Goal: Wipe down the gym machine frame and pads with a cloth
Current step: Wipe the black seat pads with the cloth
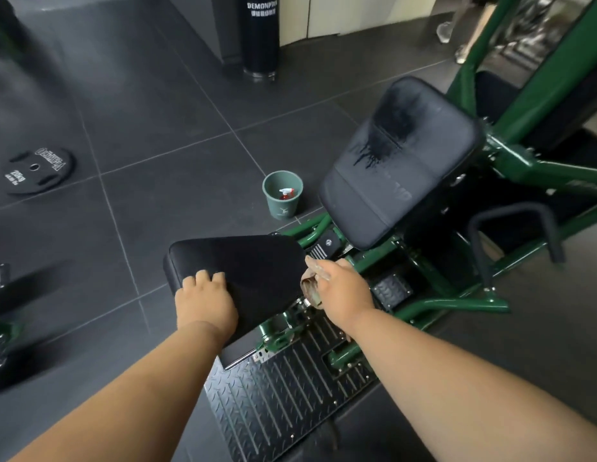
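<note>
Our left hand (pixel 203 303) rests, fingers curled, on the seat (pixel 257 271); our right hand (pixel 342 288) grips the cloth (pixel 311 288) beside it.

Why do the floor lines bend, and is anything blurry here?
Head view: the wide-angle lens bows the floor tiles near the edges; the far-left equipment is smeared by motion blur; the back pad shows a dull sheen around dark wet streaks.

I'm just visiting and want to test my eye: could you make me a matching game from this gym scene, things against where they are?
Things:
1. spray bottle
2. weight plate
3. cloth
4. left hand

Places:
A. in the right hand
B. on the seat pad
C. inside the green bucket
D. flat on the floor tiles

Pairs: 1-C, 2-D, 3-A, 4-B
</note>
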Action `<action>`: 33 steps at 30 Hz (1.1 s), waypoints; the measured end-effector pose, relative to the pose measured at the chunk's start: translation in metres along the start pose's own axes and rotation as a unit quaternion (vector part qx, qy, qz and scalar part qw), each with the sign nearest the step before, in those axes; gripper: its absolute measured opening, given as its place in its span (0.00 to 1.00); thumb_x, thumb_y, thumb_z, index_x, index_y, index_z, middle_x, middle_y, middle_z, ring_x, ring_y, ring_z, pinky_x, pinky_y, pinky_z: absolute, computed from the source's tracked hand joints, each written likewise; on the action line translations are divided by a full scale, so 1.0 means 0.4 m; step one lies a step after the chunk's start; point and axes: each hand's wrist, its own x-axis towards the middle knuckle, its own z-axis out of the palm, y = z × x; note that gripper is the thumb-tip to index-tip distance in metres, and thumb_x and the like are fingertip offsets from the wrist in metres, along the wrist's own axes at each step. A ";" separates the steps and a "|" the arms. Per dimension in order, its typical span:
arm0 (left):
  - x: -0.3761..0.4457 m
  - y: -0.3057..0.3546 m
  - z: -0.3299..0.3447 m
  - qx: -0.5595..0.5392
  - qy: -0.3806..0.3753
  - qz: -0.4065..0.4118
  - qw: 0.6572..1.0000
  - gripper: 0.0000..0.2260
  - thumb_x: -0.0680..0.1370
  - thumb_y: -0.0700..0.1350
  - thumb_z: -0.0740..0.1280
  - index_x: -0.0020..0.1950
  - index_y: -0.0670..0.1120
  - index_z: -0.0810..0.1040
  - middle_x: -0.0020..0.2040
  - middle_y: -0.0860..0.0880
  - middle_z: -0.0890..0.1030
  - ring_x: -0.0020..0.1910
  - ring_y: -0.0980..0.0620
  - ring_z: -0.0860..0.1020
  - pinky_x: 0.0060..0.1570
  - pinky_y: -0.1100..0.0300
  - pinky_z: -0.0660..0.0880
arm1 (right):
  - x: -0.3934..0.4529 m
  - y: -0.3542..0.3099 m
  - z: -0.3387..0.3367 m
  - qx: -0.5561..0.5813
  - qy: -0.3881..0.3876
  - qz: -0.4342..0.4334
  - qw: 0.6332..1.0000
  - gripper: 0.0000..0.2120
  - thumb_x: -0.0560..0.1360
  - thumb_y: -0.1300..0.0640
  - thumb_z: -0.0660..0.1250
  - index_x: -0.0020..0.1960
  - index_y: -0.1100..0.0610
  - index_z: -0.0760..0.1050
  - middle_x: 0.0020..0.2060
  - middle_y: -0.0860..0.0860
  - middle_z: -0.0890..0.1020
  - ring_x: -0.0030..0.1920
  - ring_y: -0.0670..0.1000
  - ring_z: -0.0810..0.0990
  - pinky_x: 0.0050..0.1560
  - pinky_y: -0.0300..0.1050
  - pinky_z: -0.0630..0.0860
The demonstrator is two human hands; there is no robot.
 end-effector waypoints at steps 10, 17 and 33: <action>-0.048 0.352 -0.113 -0.337 -0.009 0.076 0.938 0.29 0.79 0.59 0.68 0.79 0.55 0.69 0.70 0.50 0.77 0.68 0.47 0.77 0.70 0.48 0.74 | 0.096 -0.006 -0.313 0.034 0.104 -0.052 0.993 0.10 0.76 0.47 0.75 0.45 0.49 0.75 0.45 0.45 0.78 0.43 0.48 0.79 0.45 0.49 0.78; 0.000 0.651 -0.199 -0.760 -0.054 -0.074 0.643 0.11 0.83 0.48 0.71 0.65 0.52 0.79 0.54 0.49 0.88 0.50 0.53 0.86 0.45 0.58 0.80 | 0.204 0.065 -0.425 0.242 -0.028 -0.020 0.970 0.20 0.74 0.38 0.74 0.42 0.55 0.76 0.35 0.50 0.85 0.36 0.52 0.83 0.43 0.57 0.82; 0.074 0.939 -0.332 -0.536 0.088 0.154 0.825 0.21 0.89 0.50 0.53 0.79 0.69 0.60 0.77 0.74 0.63 0.79 0.69 0.59 0.75 0.72 0.54 | 0.277 0.109 -0.678 0.227 0.007 -0.122 0.966 0.21 0.83 0.53 0.61 0.74 0.44 0.74 0.62 0.43 0.84 0.64 0.45 0.81 0.69 0.47 0.76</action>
